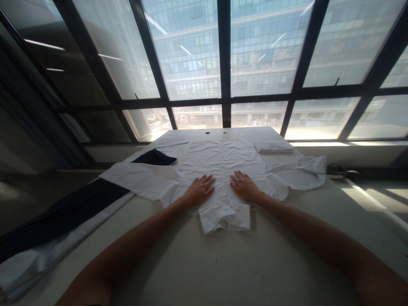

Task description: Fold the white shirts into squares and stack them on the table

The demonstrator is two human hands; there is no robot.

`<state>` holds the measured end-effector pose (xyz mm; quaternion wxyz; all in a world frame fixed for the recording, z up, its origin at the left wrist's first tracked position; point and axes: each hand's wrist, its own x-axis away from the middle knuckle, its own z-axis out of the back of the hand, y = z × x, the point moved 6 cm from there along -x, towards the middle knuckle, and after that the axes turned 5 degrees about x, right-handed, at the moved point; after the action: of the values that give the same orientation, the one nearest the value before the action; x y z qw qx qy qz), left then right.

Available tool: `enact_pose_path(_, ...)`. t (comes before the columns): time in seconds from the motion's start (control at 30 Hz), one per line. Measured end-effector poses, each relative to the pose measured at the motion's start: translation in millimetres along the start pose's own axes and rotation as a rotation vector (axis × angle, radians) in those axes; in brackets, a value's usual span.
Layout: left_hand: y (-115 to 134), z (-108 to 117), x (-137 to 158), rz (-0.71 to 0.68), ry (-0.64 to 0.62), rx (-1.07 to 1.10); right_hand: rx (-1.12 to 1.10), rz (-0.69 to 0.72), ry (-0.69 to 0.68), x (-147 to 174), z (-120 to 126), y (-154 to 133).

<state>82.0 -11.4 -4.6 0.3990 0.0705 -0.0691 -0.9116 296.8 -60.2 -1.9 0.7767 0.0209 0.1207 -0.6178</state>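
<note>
A white shirt [210, 159] lies spread on the table, its collar toward me and its sleeves stretched out to both sides. Creases run across the body, and a seam or placket goes down the middle. My left hand [199, 190] rests flat on the cloth left of that line, fingers stretched out. On the other side my right hand [245, 186] also lies flat on the shirt, fingers extended. Neither hand grips the fabric. The collar [225, 217] stands up a little between my forearms.
Dark cloth [154, 157] lies by the left sleeve, and more dark and white clothing [63, 216] hangs along the left table edge. A folded white cloth [274, 147] sits at the right rear. The white table [204, 263] reaches toward large windows [258, 51].
</note>
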Motion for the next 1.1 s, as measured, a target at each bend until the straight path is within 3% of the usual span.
enact_pose_path(0.13, 1.1, 0.6, 1.1, -0.003, 0.002, 0.0, -0.007, 0.152, 0.133, 11.8, 11.2, -18.3)
enact_pose_path(0.27, 2.2, 1.4, 2.1, -0.012, 0.005, -0.009, -0.023, 0.253, 0.143, 26.5, 9.3, -28.5)
enact_pose_path(0.53, 5.3, 0.3, 8.9, -0.026, -0.06, -0.067, 0.033, 0.11, -0.043, 47.0, -0.8, 6.0)
enact_pose_path(0.73, -12.4, 1.8, 43.4, 0.014, -0.017, -0.099, 0.058, -0.025, -0.125, 62.6, 2.4, 40.2)
enact_pose_path(0.93, -40.6, 1.0, 76.2, 0.102, 0.06, -0.103, 0.055, -0.046, -0.128, 66.5, -0.9, 47.7)
enact_pose_path(1.1, -40.2, 13.1, 63.3, 0.155, 0.063, -0.014, 0.048, -0.095, -0.136, 64.4, 0.9, 46.3)
